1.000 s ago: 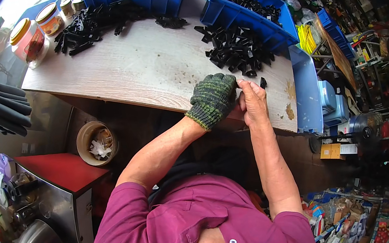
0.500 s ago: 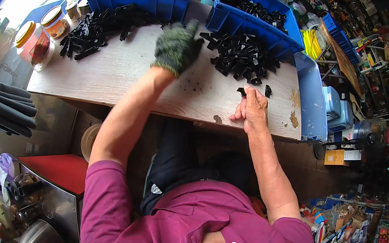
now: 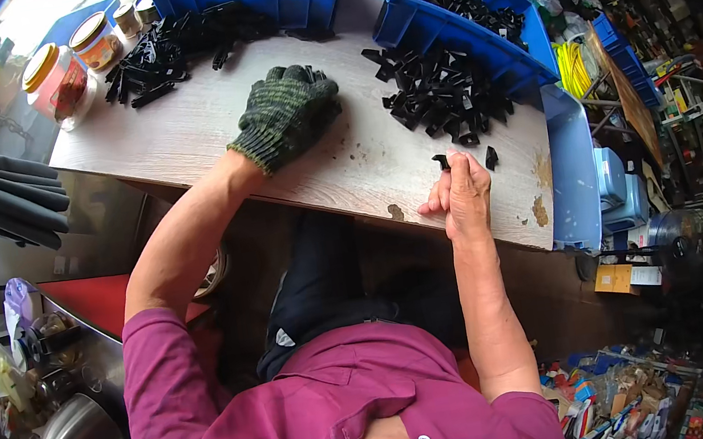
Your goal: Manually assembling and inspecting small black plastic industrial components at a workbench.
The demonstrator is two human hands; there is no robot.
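Observation:
My left hand (image 3: 286,114), in a dark green knitted glove, hovers over or rests on the middle of the table. Its fingers curl inward, and whatever they may hold is hidden beneath them. Near the front edge, my bare right hand (image 3: 464,191) pinches a small black plastic piece (image 3: 441,161) between thumb and forefinger. One more loose black piece (image 3: 491,158) lies just right of that hand. Beyond it spreads a heap of short black plastic pieces (image 3: 441,90). At the far left is a pile of longer black plastic strips (image 3: 167,55).
Two blue bins, one at the back (image 3: 249,2) and one at right (image 3: 470,37), hold black parts. Lidded jars (image 3: 56,86) stand on the left of the pale wooden table (image 3: 179,140). A light blue tray (image 3: 572,170) adjoins its right edge.
My left hand has moved left and slightly nearer, away from the heap of short pieces. My right hand keeps its pinch in nearly the same place.

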